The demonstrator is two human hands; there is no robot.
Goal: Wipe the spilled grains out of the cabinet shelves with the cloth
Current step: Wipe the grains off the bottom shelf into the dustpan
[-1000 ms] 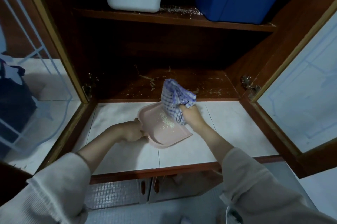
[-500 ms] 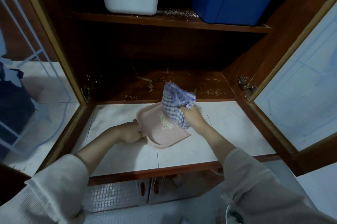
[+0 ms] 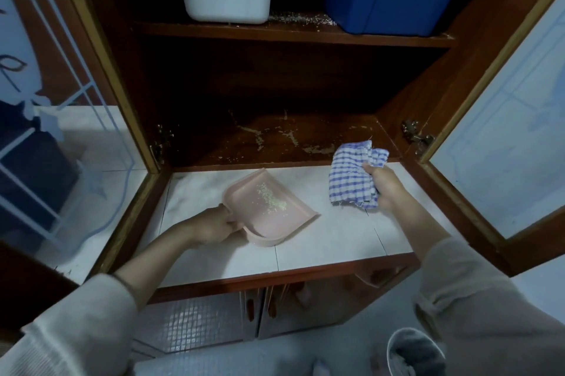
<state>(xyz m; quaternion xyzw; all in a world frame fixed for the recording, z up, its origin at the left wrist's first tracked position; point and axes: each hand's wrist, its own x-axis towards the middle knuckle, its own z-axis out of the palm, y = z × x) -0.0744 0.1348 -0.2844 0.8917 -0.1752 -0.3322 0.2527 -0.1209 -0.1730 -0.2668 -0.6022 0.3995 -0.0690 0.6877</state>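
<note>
cloth [image 3: 354, 173], blue-and-white checked, bunched in right hand [image 3: 385, 189].

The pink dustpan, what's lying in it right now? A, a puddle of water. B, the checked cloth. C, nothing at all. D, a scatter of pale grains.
D: a scatter of pale grains lies in the pink dustpan, which the left hand grips by its handle, while the right hand holds the checked cloth off to the side over the tiled ledge.
</note>
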